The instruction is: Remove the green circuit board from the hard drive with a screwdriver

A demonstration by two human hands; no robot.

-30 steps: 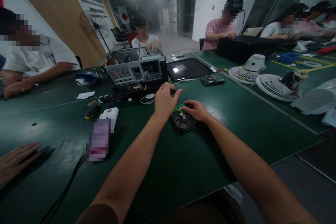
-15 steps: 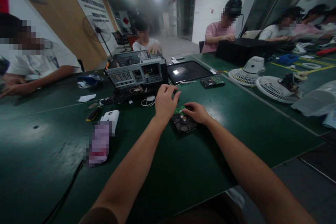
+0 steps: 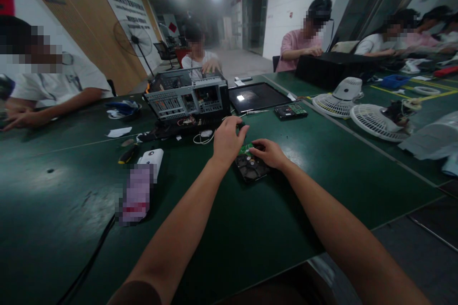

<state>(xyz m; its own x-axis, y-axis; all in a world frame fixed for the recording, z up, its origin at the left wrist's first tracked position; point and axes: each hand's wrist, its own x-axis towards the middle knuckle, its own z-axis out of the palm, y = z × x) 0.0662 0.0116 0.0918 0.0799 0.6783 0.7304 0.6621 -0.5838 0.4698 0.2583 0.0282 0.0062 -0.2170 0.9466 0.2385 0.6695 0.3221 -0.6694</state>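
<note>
A hard drive point(image 3: 250, 167) lies on the green table with its green circuit board facing up. My right hand point(image 3: 270, 153) grips its right and far side, the thumb over the board and the fingers at the edge, partly hidden. Just beyond the drive's far left corner is my left hand point(image 3: 229, 137). Its fingers are curved with the thumb apart, and I see nothing held in them. Behind it stands an opened computer case point(image 3: 188, 100) on its side, with a white cable point(image 3: 203, 138) in front. A second hard drive point(image 3: 291, 111) rests farther right.
A black side panel point(image 3: 259, 96) and a slim screwdriver point(image 3: 256, 112) lie beyond my hands. At left are yellow-black pliers point(image 3: 128, 154) and a white power strip point(image 3: 153, 159). White fan parts point(image 3: 379, 121) occupy the right. Several people sit around the tables.
The view has shifted very slightly. My right hand stays on the hard drive, and my left hand keeps nearly the same pose beside it.
</note>
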